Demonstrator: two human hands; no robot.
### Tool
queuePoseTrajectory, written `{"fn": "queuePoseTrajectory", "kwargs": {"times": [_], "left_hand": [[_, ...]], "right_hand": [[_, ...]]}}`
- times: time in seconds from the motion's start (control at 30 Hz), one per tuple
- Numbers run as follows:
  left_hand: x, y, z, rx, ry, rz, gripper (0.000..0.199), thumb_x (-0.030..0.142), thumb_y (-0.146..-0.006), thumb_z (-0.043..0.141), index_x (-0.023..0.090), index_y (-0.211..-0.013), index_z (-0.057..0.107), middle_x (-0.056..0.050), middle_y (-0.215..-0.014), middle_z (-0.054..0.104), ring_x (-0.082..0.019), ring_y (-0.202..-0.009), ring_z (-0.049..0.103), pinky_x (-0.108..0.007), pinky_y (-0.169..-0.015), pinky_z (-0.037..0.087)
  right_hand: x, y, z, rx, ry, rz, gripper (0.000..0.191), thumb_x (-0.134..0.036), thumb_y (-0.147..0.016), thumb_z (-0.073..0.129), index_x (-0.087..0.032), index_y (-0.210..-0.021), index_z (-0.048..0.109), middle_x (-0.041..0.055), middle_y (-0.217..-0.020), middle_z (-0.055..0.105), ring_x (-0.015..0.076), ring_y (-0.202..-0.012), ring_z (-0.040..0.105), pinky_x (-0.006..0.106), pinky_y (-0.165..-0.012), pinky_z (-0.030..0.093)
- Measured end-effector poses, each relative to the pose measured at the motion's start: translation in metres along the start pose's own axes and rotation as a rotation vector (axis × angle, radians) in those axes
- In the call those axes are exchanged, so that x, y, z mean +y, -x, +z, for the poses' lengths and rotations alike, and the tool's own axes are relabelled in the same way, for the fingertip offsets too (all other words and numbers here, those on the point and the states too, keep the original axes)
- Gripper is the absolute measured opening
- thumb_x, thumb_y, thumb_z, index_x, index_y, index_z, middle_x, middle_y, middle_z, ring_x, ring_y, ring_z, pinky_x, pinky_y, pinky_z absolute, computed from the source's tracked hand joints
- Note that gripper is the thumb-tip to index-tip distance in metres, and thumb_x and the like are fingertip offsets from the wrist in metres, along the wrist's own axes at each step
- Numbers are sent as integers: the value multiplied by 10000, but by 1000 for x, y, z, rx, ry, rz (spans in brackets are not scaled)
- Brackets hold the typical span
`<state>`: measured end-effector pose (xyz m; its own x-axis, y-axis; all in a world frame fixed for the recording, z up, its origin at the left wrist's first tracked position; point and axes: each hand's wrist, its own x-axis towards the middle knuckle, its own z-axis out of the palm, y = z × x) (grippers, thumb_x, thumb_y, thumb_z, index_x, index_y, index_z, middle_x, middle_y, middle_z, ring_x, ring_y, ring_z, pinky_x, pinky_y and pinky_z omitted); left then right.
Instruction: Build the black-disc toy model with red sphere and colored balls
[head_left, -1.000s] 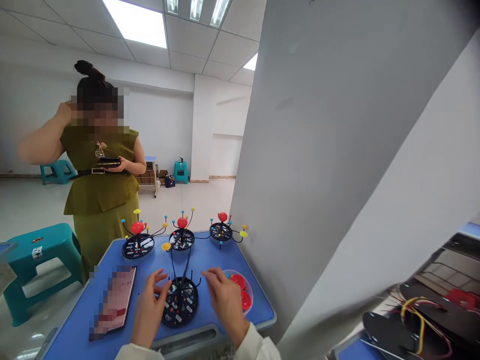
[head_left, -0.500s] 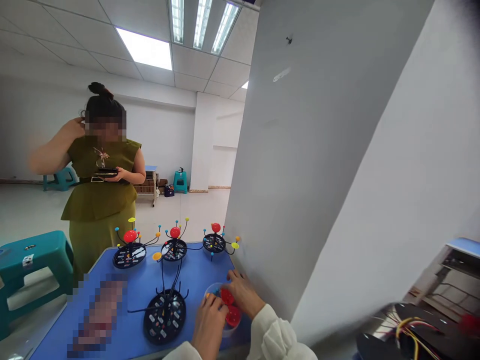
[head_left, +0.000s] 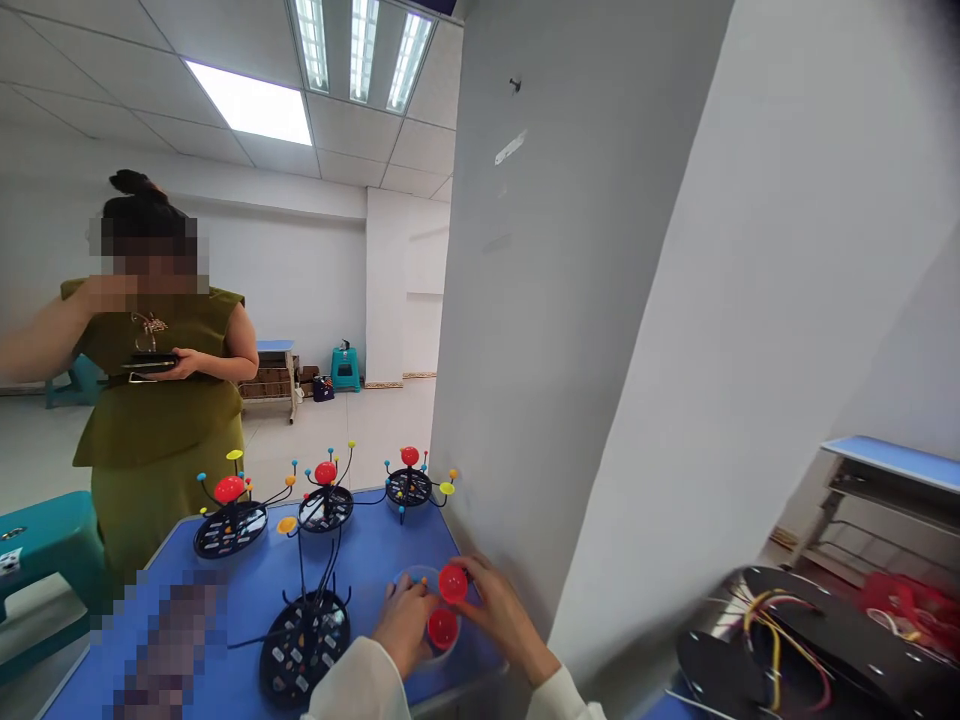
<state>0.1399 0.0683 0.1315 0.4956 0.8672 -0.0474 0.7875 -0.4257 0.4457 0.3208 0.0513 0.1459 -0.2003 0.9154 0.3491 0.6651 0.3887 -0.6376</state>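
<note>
On the blue table (head_left: 390, 535), a clear round container (head_left: 411, 575) holds small coloured parts. My right hand (head_left: 499, 605) pinches a red half-shell (head_left: 453, 583) at the container's right side. My left hand (head_left: 405, 622) lies over the container with its fingers bent down into it; what those fingertips hold, if anything, is hidden. A second red half-shell (head_left: 442, 628) sits just below the first, beside my left fingers. Left of my hands stands a black round base (head_left: 304, 650) with bent black arms and no red ball on it.
Three models with red balls stand along the far edge: left (head_left: 230, 528), middle (head_left: 325, 508), right (head_left: 409, 487). A person (head_left: 161, 400) stands beyond the table. A grey wall (head_left: 540, 300) borders the right side. A teal stool (head_left: 56, 550) stands left; black parts with wires (head_left: 810, 640) lie lower right.
The view has turned right, so the table sits further left. My right hand has lifted one red half-shell. The person's raised arm has moved in front of the head.
</note>
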Motion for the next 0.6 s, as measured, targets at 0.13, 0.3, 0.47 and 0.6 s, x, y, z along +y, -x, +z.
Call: {"fn": "queuePoseTrajectory", "kwargs": {"times": [0.13, 0.3, 0.47, 0.6], "left_hand": [[2, -1, 0, 6, 95, 9, 391, 152, -558, 772, 239, -935, 710, -88, -1194, 669, -370, -1159, 482, -512, -924, 355], [4, 15, -6, 103, 285, 24, 391, 162, -702, 663, 176, -1091, 629, -119, -1167, 680, -309, -1125, 566, -447, -956, 411], [-1, 49, -6, 216, 723, 77, 405, 164, -731, 644, 192, -1132, 595, -79, -1102, 714, -224, -1002, 656, -325, -916, 482], [-9, 83, 5, 238, 1087, 60, 437, 252, -732, 720, 201, -1156, 626, -102, -1121, 700, -257, -1035, 647, -369, -953, 480]], "right_hand": [[-2, 15, 5, 54, -230, 114, 400, -167, -699, 665, -234, -1093, 653, 54, -1062, 714, 244, -967, 671, 358, -855, 525], [-3, 26, 9, 104, -540, 139, 415, -271, -721, 731, -219, -1123, 644, 73, -1129, 712, 266, -1016, 677, 399, -927, 517], [-11, 40, 11, 133, -677, 219, 604, -439, -701, 785, -237, -1247, 624, 99, -1177, 704, 289, -1027, 671, 431, -960, 502], [-37, 63, 19, 103, -836, 268, 693, -524, -744, 734, -292, -1365, 533, 93, -1383, 578, 295, -1248, 544, 426, -1049, 429]]}}
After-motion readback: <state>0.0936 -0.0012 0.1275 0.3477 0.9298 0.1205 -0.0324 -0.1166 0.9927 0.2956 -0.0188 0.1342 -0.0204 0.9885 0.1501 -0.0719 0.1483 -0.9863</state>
